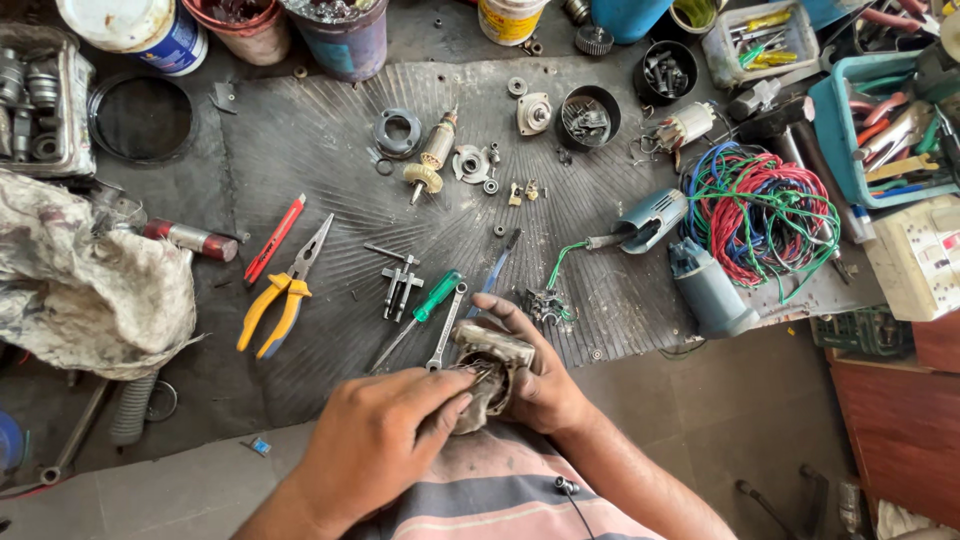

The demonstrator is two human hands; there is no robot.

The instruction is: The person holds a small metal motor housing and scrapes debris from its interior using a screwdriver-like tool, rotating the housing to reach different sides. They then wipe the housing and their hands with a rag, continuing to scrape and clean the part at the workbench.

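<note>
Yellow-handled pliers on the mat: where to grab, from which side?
Take the yellow-handled pliers by the two yellow handles, which point toward the person and splay apart on the black rubber mat. Come from above at the near end; the thin bare jaws point away, and the red cutter lies close beside them.

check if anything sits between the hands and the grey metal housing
Nothing visible does. The left hand and right hand both already grip the grey metal housing; the wrench and green screwdriver lie beyond it.
</note>
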